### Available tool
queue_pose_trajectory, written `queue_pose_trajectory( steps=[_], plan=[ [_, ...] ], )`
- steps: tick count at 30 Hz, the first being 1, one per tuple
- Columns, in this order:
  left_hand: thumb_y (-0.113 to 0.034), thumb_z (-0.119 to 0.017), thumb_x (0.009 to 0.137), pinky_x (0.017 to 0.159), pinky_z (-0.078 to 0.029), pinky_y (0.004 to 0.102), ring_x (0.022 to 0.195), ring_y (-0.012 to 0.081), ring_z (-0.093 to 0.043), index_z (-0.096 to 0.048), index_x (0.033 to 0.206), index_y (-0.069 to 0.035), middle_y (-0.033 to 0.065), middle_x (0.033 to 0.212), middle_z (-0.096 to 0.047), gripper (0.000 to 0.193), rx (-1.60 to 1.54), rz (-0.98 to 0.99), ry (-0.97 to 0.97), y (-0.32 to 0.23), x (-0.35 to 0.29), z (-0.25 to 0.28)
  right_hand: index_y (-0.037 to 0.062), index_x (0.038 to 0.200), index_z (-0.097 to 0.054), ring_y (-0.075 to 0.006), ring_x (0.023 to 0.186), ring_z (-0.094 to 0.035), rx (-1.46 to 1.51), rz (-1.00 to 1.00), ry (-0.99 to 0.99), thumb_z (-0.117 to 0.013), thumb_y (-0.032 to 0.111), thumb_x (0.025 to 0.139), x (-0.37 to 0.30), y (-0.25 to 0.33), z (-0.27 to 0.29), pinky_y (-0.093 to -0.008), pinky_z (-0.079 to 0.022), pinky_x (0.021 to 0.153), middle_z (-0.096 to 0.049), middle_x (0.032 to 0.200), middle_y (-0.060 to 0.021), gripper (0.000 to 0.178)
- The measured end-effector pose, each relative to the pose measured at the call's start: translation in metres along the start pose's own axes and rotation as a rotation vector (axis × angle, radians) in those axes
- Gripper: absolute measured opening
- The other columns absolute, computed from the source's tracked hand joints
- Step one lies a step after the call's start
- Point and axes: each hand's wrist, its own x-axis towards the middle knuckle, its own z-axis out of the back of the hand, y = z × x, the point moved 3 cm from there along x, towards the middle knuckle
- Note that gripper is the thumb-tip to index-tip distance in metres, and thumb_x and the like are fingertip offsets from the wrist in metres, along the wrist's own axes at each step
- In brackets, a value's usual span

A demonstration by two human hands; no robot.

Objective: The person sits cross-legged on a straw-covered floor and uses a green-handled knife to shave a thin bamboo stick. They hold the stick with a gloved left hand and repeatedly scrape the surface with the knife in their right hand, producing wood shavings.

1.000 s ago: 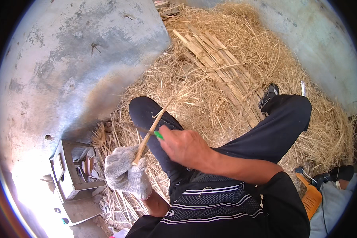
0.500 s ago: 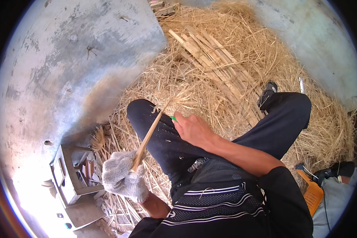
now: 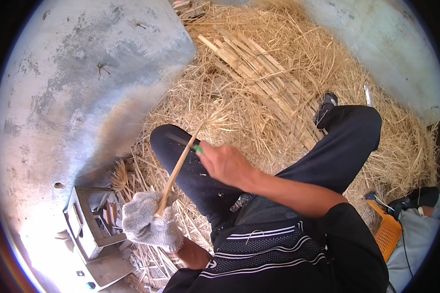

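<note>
**Bamboo strip held over the knee**

The gloved left hand (image 3: 146, 225), lower left, is clenched around a thin bamboo strip (image 3: 177, 172). The right hand (image 3: 225, 163), at centre, closes on a green-handled knife (image 3: 183, 143); its blade is hard to see against the dark trousers (image 3: 337, 146). Straw (image 3: 259, 88) hides the floor.

The lower end of a bamboo strip (image 3: 177, 168) vanishes inside the gloved left hand (image 3: 149, 225). The knife (image 3: 183, 142) in the right hand (image 3: 225, 163) shows only a green handle tip and blurred dark blade. At lower right, an orange crate (image 3: 387, 233) is half hidden.
</note>
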Motion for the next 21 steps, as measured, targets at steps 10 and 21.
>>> queue_pose_trajectory(
  steps=[10, 21],
  plan=[
    [-0.012, -0.094, 0.061, 0.060, -0.057, 0.0321, 0.062, 0.0242, -0.069, -0.067, 0.073, 0.000, 0.0114, 0.068, -0.067, 0.032, 0.117, 0.046, -0.072, -0.004, -0.001, 0.000, -0.0002, 0.098, -0.055, -0.0437, 0.058, -0.062, 0.111, -0.181, 0.078, -0.053, 0.026, 0.101, 0.000, -0.011, 0.009, -0.0495, -0.048, 0.051, -0.061, 0.063, -0.0243, 0.026],
    [-0.017, -0.088, 0.073, 0.052, -0.057, 0.0294, 0.059, 0.0200, -0.069, -0.069, 0.069, -0.001, 0.0075, 0.065, -0.066, 0.026, 0.202, -0.028, 0.332, -0.002, 0.015, 0.012, 0.0055, 0.088, -0.052, -0.0310, 0.051, -0.061, 0.030, 0.277, -0.061, -0.066, 0.019, 0.092, -0.032, 0.067, 0.043, -0.0408, -0.048, 0.043, -0.058, 0.061, -0.0119, 0.019]
  ],
)
